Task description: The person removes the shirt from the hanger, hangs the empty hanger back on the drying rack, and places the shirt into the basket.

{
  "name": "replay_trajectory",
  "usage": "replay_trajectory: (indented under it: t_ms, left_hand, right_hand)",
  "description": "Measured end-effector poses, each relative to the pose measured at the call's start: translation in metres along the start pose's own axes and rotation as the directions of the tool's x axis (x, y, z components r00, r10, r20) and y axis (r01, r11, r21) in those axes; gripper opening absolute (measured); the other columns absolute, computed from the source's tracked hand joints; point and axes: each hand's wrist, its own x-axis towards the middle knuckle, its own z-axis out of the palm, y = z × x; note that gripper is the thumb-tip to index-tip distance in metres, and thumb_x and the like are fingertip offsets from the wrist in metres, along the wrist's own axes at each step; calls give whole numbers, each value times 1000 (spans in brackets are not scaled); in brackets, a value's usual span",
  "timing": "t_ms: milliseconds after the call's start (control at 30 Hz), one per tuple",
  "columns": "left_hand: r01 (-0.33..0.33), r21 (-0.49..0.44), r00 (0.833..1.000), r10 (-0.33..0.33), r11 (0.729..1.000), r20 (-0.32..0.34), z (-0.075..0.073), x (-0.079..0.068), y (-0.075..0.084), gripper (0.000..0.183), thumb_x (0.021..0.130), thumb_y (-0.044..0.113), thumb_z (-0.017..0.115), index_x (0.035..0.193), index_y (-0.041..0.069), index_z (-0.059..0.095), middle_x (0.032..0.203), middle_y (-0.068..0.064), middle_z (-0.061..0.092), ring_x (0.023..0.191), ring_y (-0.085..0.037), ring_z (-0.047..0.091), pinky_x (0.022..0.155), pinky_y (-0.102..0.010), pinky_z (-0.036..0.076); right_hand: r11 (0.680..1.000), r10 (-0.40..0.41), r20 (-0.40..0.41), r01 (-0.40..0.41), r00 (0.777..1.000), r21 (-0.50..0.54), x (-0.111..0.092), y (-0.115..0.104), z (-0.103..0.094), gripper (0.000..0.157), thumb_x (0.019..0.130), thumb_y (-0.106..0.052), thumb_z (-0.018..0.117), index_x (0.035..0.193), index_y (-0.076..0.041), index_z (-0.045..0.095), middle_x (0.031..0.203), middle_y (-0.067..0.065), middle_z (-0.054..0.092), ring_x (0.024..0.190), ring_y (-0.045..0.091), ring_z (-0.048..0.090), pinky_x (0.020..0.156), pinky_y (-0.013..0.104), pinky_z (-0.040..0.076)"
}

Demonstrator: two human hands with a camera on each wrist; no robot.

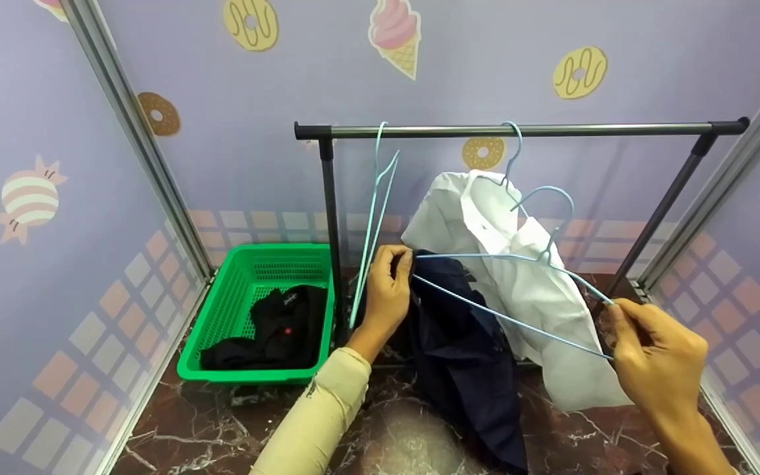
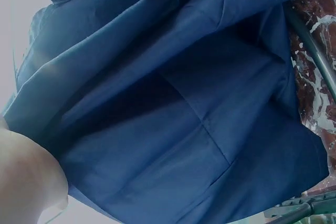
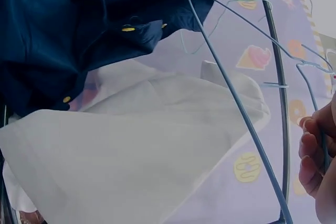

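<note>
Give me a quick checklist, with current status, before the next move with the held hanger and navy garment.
1. Right hand gripping the blue wire hanger: ok.
2. Left hand holding the navy garment: ok, near the hanger's left end.
3. Garment over both hanger arms: not ok, right arm is bare.
4. All gold buttons undone: cannot tell, folds hide part of the front.
5. White shirt hung from the rail: ok.

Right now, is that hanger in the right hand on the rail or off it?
Off the rail: the right hand grips the hanger, and its hook shows below the rail, caught on nothing.
</note>
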Motion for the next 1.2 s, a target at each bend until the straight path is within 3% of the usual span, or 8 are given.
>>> replay_trajectory:
  t_ms: [200, 433, 600, 833, 933, 1133, 1200]
  left_hand:
    - [60, -59, 998, -60, 996, 6, -2, -1, 0, 17, 112, 15, 56, 110, 2, 67, 107, -15, 63, 93, -15, 55, 85, -25, 48]
    - [108, -36, 994, -108, 993, 22, -9, -7, -5, 17, 112, 16, 55, 110, 2, 65, 104, -14, 62, 92, -15, 54, 85, -26, 47]
    - [130, -7, 991, -130, 992, 30, -11, -12, -5, 17, 113, 16, 54, 110, 2, 64, 105, -13, 62, 93, -16, 55, 85, -27, 47]
    - [124, 18, 991, -125, 992, 37, -13, -16, -3, 15, 112, 16, 57, 108, 4, 65, 105, -13, 64, 96, -16, 57, 89, -28, 49]
    - [103, 7, 994, -103, 995, 40, -14, -17, -2, 17, 112, 17, 56, 107, 4, 66, 105, -13, 64, 95, -17, 57, 87, -28, 50]
    - [96, 13, 994, -97, 995, 42, -18, -19, -4, 18, 112, 18, 57, 106, 3, 66, 105, -14, 65, 96, -19, 59, 89, -29, 51]
    - [103, 23, 994, -104, 994, 46, -19, -21, -5, 17, 111, 17, 58, 107, 3, 67, 105, -13, 66, 97, -19, 60, 89, -29, 52]
  right_hand:
    - [999, 39, 3, -39, 999, -12, 7, -4, -15, 9, 88, 11, 76, 90, 4, 82, 76, -37, 59, 56, -14, 43, 52, 5, 32]
    - [983, 183, -58, -183, 981, 2, 12, -19, -24, 10, 93, 12, 71, 94, 10, 81, 69, -37, 58, 51, -10, 40, 47, 8, 30]
    - [973, 228, -6, -228, 974, -40, 13, -30, -13, 17, 98, 5, 68, 101, 0, 84, 73, -39, 60, 54, -9, 44, 49, 8, 34]
    - [959, 280, 105, -284, 954, 16, 19, -47, 16, 29, 100, 5, 64, 119, -7, 82, 79, -33, 68, 57, -6, 57, 48, 10, 44]
    - [951, 291, 118, -300, 949, 69, 24, -51, 33, 30, 100, 5, 64, 122, -7, 80, 80, -26, 72, 58, -6, 62, 51, 11, 50]
    - [942, 281, 147, -302, 948, 146, 29, -60, 67, 30, 102, 6, 62, 127, -2, 77, 90, 16, 80, 59, -6, 65, 54, 14, 56]
    - [939, 279, 161, -304, 947, 161, 31, -62, 78, 30, 102, 6, 61, 128, 0, 75, 92, 21, 79, 59, -6, 64, 55, 14, 56]
